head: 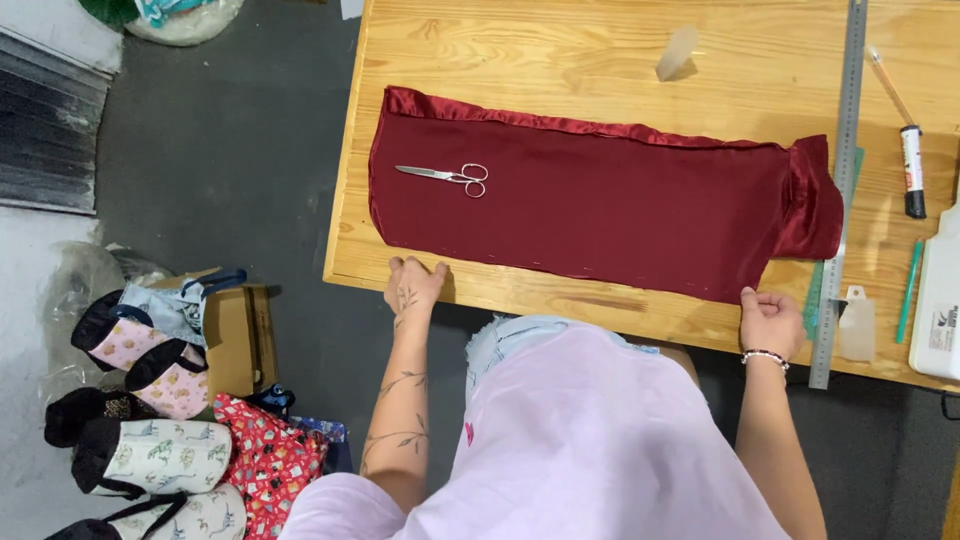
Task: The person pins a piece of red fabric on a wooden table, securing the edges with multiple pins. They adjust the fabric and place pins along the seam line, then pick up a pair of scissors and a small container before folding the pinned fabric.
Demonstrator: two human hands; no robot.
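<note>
A long strip of dark red satin fabric (600,195) lies flat across a wooden table (560,50). My left hand (412,284) rests at the fabric's near left corner, fingers spread on the table edge. At the near right corner my right hand (770,318), with a bead bracelet at the wrist, pinches the fabric's edge. Silver scissors (445,176) lie shut on the left part of the cloth, apart from both hands.
A long metal ruler (840,190) runs along the right of the table, with a marker (912,170), a green pencil (909,292) and a white machine (940,300) beyond it. A box (235,330) with patterned fabric items sits on the floor at left.
</note>
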